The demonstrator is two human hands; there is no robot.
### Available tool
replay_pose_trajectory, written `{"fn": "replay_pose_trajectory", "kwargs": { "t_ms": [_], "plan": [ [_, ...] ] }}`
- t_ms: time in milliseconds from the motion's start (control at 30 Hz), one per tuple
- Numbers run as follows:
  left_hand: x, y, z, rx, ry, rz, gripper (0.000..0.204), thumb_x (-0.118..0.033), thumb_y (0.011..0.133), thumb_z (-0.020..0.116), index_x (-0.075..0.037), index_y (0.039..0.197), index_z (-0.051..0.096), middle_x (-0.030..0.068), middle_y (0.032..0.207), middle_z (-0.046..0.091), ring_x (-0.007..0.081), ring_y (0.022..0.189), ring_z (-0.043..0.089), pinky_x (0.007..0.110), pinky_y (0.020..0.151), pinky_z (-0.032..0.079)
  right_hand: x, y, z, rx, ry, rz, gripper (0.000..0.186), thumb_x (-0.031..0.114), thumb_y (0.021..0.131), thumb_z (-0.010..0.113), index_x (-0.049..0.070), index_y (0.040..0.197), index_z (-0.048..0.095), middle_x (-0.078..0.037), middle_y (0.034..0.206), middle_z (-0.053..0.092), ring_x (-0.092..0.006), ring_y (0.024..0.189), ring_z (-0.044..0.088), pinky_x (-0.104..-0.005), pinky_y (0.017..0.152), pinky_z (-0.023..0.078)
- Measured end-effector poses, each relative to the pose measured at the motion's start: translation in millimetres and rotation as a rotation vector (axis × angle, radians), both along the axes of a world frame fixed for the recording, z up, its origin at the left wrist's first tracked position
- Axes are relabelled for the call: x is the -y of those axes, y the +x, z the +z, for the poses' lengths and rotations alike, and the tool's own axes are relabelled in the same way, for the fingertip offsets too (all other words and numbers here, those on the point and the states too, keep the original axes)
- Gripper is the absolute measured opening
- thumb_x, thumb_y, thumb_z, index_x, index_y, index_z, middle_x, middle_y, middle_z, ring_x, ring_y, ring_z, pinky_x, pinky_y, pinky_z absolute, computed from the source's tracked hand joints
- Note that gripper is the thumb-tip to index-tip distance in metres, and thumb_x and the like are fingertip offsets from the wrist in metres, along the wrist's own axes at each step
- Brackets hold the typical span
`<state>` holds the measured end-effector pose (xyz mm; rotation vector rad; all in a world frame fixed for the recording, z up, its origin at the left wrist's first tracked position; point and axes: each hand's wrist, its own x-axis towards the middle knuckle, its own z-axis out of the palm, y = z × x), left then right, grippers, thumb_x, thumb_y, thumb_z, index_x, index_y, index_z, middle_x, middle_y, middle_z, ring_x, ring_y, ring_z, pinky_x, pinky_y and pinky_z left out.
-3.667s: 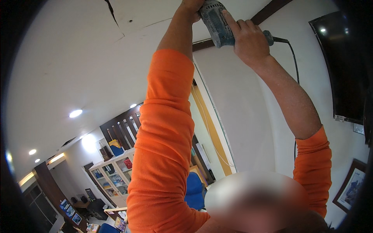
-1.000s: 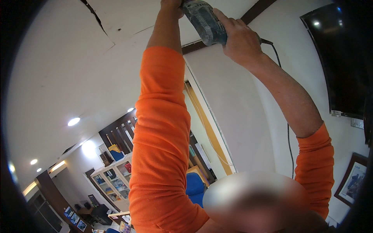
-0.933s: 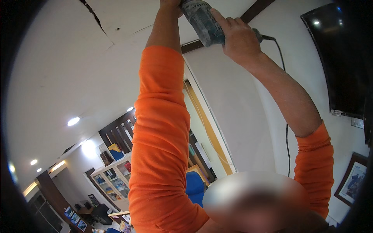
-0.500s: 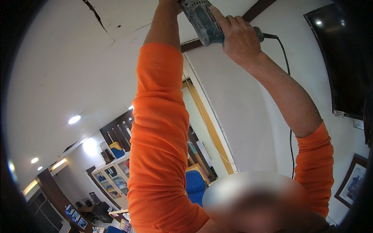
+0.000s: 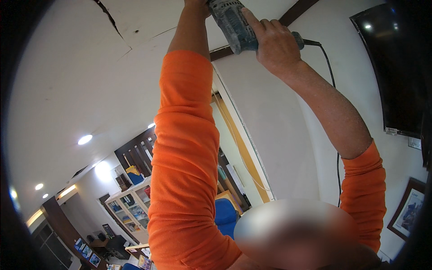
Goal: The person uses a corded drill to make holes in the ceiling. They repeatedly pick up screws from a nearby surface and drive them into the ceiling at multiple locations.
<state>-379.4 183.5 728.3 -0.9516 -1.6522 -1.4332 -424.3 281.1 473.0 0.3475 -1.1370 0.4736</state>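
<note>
In the head view, gripping the power tool up near the ceiling with right hand wrapped round it; cannot tell how with left hand, cut off beside the tool's front. Apparently mid-work; unclear how far, with its tip hidden. Left of the tool, open room; behind, dark trim; well right, black screen.

Moderate indoor light. Ceiling lamp clipped white; far wall carries a glare patch. Dark screen shows small bright reflections. Fisheye bowing toward rim, corners black. Blurred oval low in view, right of centre. Distant room soft; fine detail there seems hard to judge.
</note>
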Motion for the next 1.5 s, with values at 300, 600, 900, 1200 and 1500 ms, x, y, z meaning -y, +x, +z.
{"fn": "replay_pose_trajectory", "kwargs": {
  "t_ms": [300,600,900,1200,1500],
  "plan": [
    [4.9,-11.3,4.8,0.003,0.006,0.012,0.026,-0.005,0.102,0.041,0.002,0.082,0.055,0.0124,0.070,0.055,0.0248,0.062,0.057,0.041,0.066,0.057,1.0,-1.0,-1.6,-0.004,-0.002,0.042,0.089,0.003,0.083,0.077,0.013,0.160,0.033,-0.018,0.108,0.069,-0.0288,0.102,0.069,-0.0411,0.091,0.059],
    [7.6,-2.9,2.7,-0.051,-0.049,0.020,0.024,-0.006,0.103,0.044,0.002,0.082,0.054,0.0106,0.070,0.054,0.0230,0.061,0.055,0.040,0.063,0.054,3.4,-7.7,-3.6,-0.049,0.001,0.025,0.093,0.003,0.081,0.079,0.013,0.160,0.032,-0.018,0.109,0.069,-0.0291,0.103,0.069,-0.0422,0.089,0.060],
    [2.0,11.6,-8.5,-0.026,-0.028,0.079,0.024,-0.010,0.104,0.045,0.007,0.094,0.059,0.0155,0.083,0.065,0.0253,0.073,0.065,0.039,0.069,0.059,7.9,-2.5,-2.4,-0.028,0.004,-0.011,0.089,0.005,0.084,0.076,0.013,0.161,0.031,-0.016,0.108,0.068,-0.0286,0.102,0.068,-0.0424,0.089,0.060],
    [-0.9,0.4,-5.8,-0.050,0.002,0.101,0.024,-0.008,0.103,0.046,0.007,0.092,0.059,0.0157,0.079,0.064,0.0255,0.068,0.063,0.040,0.066,0.059,5.5,-0.6,-4.5,0.054,0.024,-0.060,0.079,0.010,0.091,0.072,0.012,0.159,0.033,-0.017,0.116,0.067,-0.0291,0.108,0.066,-0.0422,0.087,0.059],
    [-13.8,6.5,-15.0,-0.076,0.007,0.154,0.024,-0.010,0.102,0.048,0.007,0.092,0.062,0.0173,0.082,0.066,0.0271,0.072,0.066,0.040,0.068,0.060,3.3,-10.6,-2.6,-0.057,-0.020,-0.050,0.085,0.006,0.086,0.075,0.013,0.160,0.034,-0.017,0.107,0.068,-0.0278,0.100,0.068,-0.0420,0.085,0.060]
  ]
}}
